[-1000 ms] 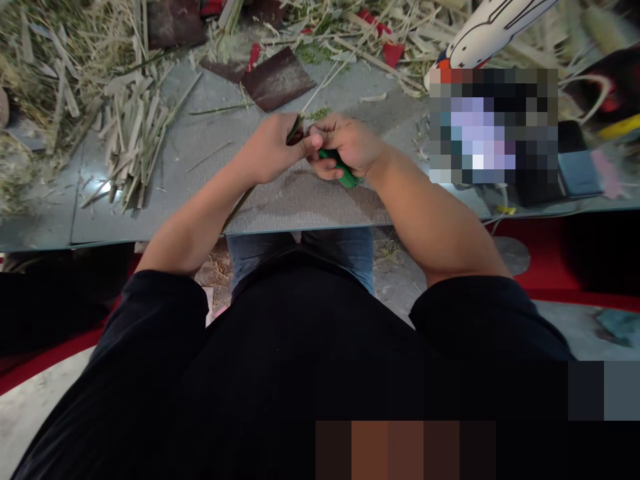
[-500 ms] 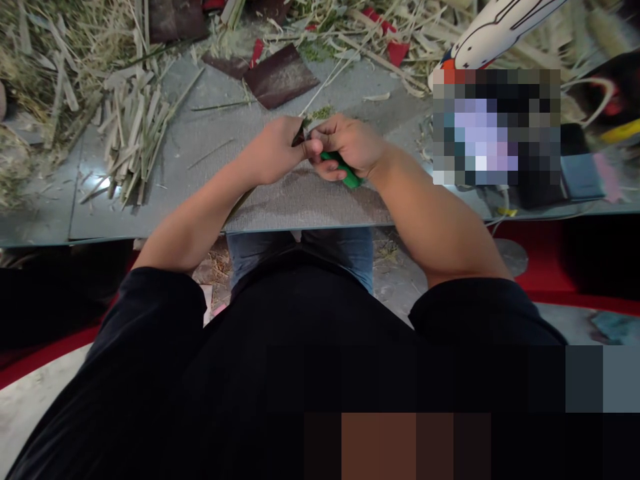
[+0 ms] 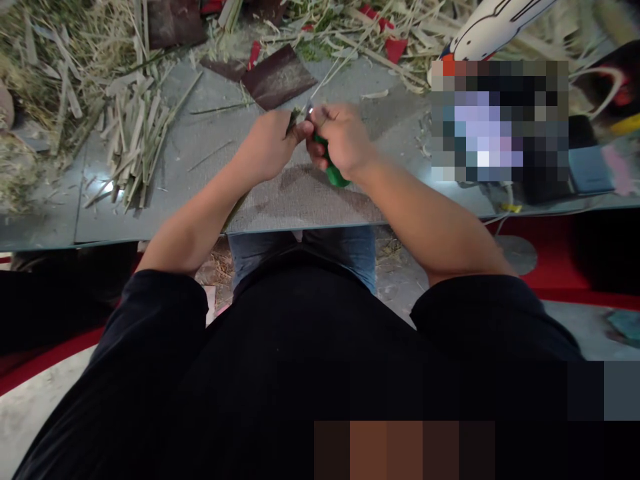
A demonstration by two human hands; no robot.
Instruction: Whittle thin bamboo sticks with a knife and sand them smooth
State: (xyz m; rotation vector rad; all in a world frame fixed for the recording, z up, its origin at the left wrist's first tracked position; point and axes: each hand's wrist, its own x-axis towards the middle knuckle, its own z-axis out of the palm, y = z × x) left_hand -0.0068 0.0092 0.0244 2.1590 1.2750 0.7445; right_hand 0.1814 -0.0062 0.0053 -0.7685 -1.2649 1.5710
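The right hand is closed round a green-handled knife. The left hand pinches what looks like a thin bamboo strip, just beside it

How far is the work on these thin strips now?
Done: a heap of cut strips lies left on the table. In hand: the left hand holds one thin strip, the right hand a green-handled knife against it. Left: loose stalks along the far edge, number unclear.
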